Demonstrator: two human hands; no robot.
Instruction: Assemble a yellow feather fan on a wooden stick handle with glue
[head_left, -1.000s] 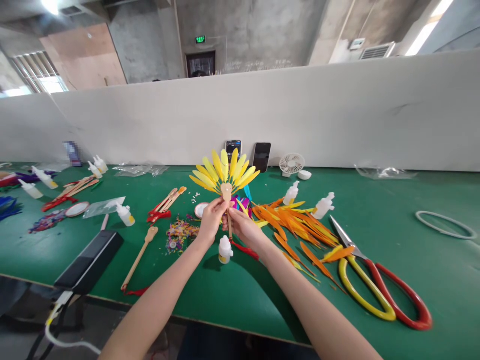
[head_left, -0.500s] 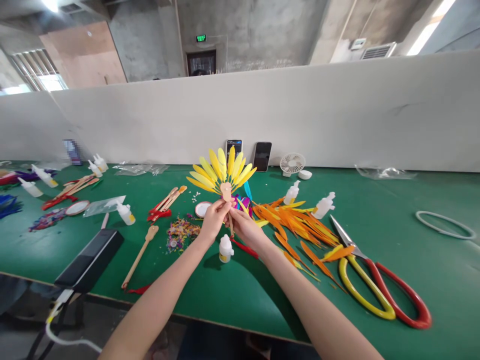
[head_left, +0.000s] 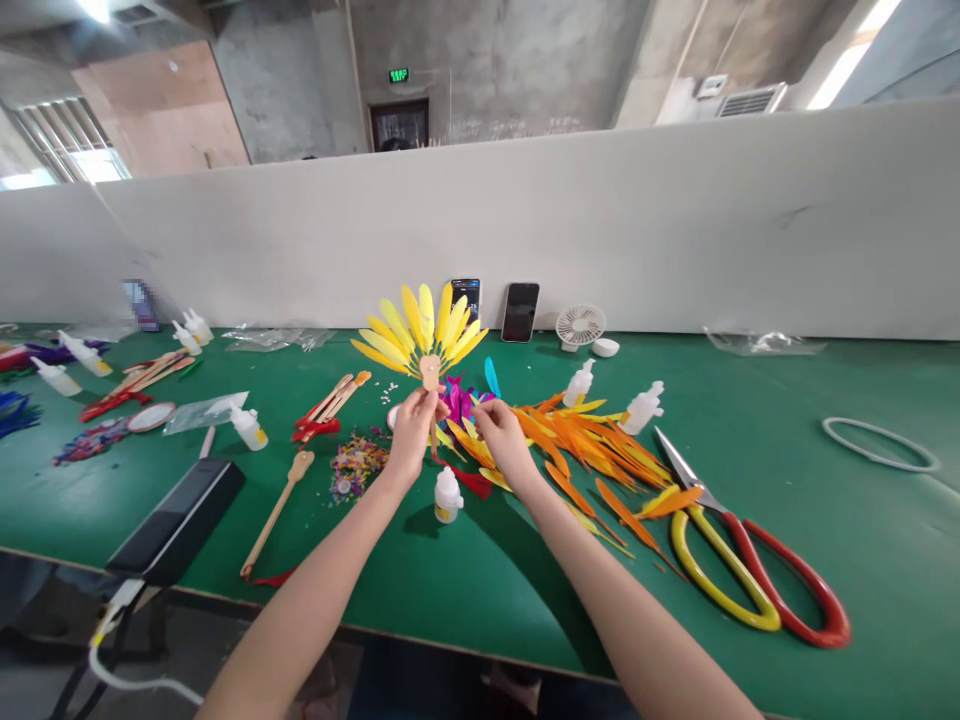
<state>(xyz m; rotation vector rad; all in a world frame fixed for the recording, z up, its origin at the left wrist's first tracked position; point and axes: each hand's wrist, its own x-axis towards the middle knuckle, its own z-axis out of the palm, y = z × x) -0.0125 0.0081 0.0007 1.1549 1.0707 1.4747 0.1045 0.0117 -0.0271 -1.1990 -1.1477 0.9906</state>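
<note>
My left hand [head_left: 415,425] is closed around the wooden handle of a feather fan, held upright above the table. Yellow feathers [head_left: 425,318] spread out from the fan's rounded wooden head [head_left: 430,372], and a red tassel [head_left: 471,480] shows below the handle. To the right, my right hand [head_left: 501,432] is off the fan with its fingers pinched together over a pile of loose feathers. Purple feathers [head_left: 457,400] lie behind the fingertips, orange ones [head_left: 592,440] beside the hand. Whatever the pinch holds is too small to make out. A small glue bottle [head_left: 448,497] stands in front of both hands.
Large scissors [head_left: 720,535] with yellow and red handles lie at right. Two more glue bottles [head_left: 579,384] stand behind the feathers. Left are a bare wooden handle [head_left: 277,515], sequins [head_left: 356,466] and a black box [head_left: 176,520]. Phones [head_left: 520,312] and a small fan [head_left: 580,327] are behind.
My right hand has let go of the feather fan's handle and moved right, over the loose feathers. My left hand has shifted slightly left with the feather fan.
</note>
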